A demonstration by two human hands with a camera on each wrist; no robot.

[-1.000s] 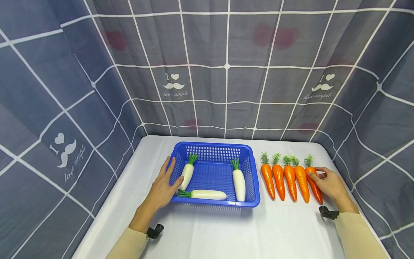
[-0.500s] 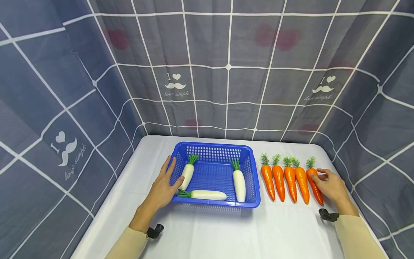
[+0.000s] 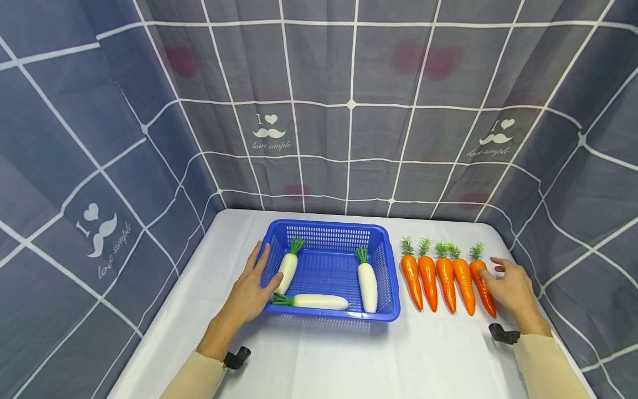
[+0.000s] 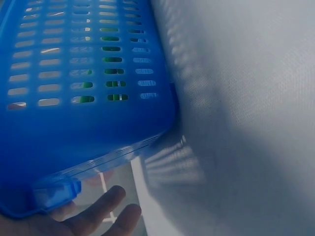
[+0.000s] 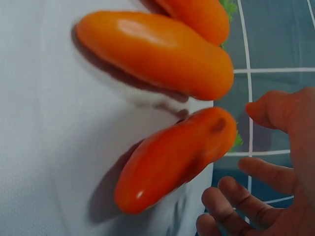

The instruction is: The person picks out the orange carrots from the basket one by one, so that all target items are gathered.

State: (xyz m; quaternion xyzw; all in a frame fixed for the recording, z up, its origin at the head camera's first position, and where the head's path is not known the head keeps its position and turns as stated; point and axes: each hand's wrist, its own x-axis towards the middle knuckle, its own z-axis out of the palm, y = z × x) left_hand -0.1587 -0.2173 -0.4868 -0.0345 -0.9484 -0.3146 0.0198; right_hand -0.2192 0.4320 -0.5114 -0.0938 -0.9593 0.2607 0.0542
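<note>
A blue plastic basket [image 3: 324,317] holds three white radishes with green tops: one radish [image 3: 288,271] at the left, one radish [image 3: 319,301] along the front and one radish [image 3: 368,285] at the right. My left hand [image 3: 249,291] rests at the basket's left rim with its fingers extended. To the right lies a row of several orange carrots. My right hand [image 3: 508,285] is beside the rightmost carrot [image 3: 482,288]. In the right wrist view its thumb and fingers are spread, with a gap between them and that carrot [image 5: 172,160].
A white cloth covers the table [image 3: 319,366]. The neighbouring carrots [image 3: 463,285] lie side by side, tops pointing away, between the basket and my right hand. Grey checked curtains [image 3: 319,133] stand behind and at both sides.
My right hand's fingers have spread a little and drawn slightly away from the rightmost carrot, which stays on the table. My left hand has kept its place at the basket.
</note>
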